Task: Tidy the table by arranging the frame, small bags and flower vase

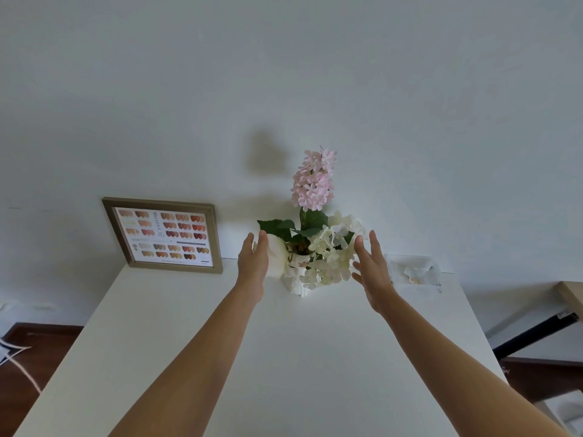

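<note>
A white flower vase [296, 279] with white and pink flowers stands at the back middle of the white table [284, 357], near the wall. My left hand [254, 263] is open at the vase's left side, fingertips touching a white bloom. My right hand [370, 272] is open just right of the flowers, fingers spread, a little apart from them. A gold frame [164, 235] with a nail colour chart leans against the wall at the back left. Small clear bags [413, 272] lie at the back right by the wall.
A wooden table edge with a dark bar [555, 316] is to the right. Brown floor [28, 357] shows at the left, with a white cord across it. The white wall rises right behind the table.
</note>
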Demonstrator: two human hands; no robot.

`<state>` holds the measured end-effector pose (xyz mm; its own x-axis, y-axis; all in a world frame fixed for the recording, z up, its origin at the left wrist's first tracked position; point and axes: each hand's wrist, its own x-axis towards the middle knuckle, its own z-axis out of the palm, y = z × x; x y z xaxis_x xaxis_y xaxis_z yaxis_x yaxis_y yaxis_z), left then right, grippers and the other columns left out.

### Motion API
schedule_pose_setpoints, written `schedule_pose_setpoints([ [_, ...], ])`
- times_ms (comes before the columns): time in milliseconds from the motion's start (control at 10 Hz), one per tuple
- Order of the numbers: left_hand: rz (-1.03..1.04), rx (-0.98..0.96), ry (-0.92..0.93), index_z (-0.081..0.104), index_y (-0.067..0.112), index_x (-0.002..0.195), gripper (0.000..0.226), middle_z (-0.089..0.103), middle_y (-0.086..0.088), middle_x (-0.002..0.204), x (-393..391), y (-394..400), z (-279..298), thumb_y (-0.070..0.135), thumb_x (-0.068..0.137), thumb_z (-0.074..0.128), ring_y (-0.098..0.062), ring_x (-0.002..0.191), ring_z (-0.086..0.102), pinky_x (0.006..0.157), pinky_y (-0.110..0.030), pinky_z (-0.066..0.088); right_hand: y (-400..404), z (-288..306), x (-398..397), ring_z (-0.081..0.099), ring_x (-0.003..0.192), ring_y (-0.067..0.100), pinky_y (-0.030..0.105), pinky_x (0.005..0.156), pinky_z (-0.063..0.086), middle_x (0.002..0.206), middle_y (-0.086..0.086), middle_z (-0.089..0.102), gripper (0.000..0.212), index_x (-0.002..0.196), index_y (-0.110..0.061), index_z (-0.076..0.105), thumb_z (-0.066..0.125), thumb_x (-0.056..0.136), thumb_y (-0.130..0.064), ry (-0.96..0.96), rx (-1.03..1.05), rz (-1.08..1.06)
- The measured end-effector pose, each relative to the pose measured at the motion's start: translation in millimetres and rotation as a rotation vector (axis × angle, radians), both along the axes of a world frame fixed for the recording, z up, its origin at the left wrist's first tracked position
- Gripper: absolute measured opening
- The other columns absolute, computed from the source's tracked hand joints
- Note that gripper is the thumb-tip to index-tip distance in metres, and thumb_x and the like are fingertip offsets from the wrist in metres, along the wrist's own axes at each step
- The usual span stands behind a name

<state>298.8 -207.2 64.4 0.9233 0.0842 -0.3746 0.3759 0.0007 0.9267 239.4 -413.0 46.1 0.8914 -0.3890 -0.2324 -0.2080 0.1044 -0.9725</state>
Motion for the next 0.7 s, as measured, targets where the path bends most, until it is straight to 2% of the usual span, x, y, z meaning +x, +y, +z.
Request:
schedule_pose_setpoints([
  [200, 0.035, 0.028, -0.02, 0.028, 0.031, 0.143, 0.055, 0.028, -0.005, 0.152, -3, 4, -3, 0.053, 0.094, 0.036, -0.028, 0.137, 0.033, 0.111, -0.046, 0.031, 4, -2, -6, 0.031, 0.142, 0.028, 0.052, 0.111, 0.033, 0.157, 0.003, 0.027, 0.076, 0.147, -0.048, 0.01, 0.044, 0.082, -0.07, 0.023, -0.012, -0.009],
  [300, 0.048, -0.004, -0.021, 0.028, 0.03, 0.144, 0.054, 0.027, -0.004, 0.154, -6, 5, -7, 0.052, 0.095, 0.033, -0.027, 0.138, 0.032, 0.112, -0.044, 0.029, 10, -5, -10, 0.03, 0.143, 0.027, 0.055, 0.113, 0.029, 0.157, 0.001, 0.028, 0.085, 0.146, -0.048, 0.01, 0.043, 0.073, -0.077, 0.046, -0.038, -0.004],
  [500, 0.133, -0.023, -0.038, 0.028, 0.028, 0.144, 0.05, 0.025, 0.0, 0.156, -30, 14, -25, 0.046, 0.098, 0.027, -0.022, 0.142, 0.027, 0.115, -0.042, 0.023, 21, -24, -30, 0.033, 0.141, 0.025, 0.054, 0.114, 0.028, 0.155, -0.004, 0.033, 0.068, 0.147, -0.046, 0.01, 0.036, 0.088, -0.067, 0.075, -0.058, -0.033],
  [600, 0.157, -0.005, -0.007, 0.027, 0.026, 0.145, 0.05, 0.025, 0.0, 0.156, -44, 21, -42, 0.044, 0.099, 0.024, -0.022, 0.143, 0.026, 0.115, -0.041, 0.023, 28, -36, -43, 0.032, 0.142, 0.025, 0.053, 0.115, 0.028, 0.157, -0.003, 0.028, 0.064, 0.147, -0.046, 0.012, 0.033, 0.09, -0.066, 0.085, -0.069, -0.056],
  [700, 0.136, 0.036, 0.007, 0.028, 0.021, 0.145, 0.05, 0.026, -0.002, 0.156, -53, 27, -54, 0.041, 0.099, 0.024, -0.022, 0.142, 0.028, 0.116, -0.04, 0.023, 35, -47, -52, 0.029, 0.143, 0.021, 0.046, 0.116, 0.025, 0.157, -0.004, 0.027, 0.06, 0.148, -0.043, 0.013, 0.029, 0.094, -0.062, 0.096, -0.12, -0.047],
])
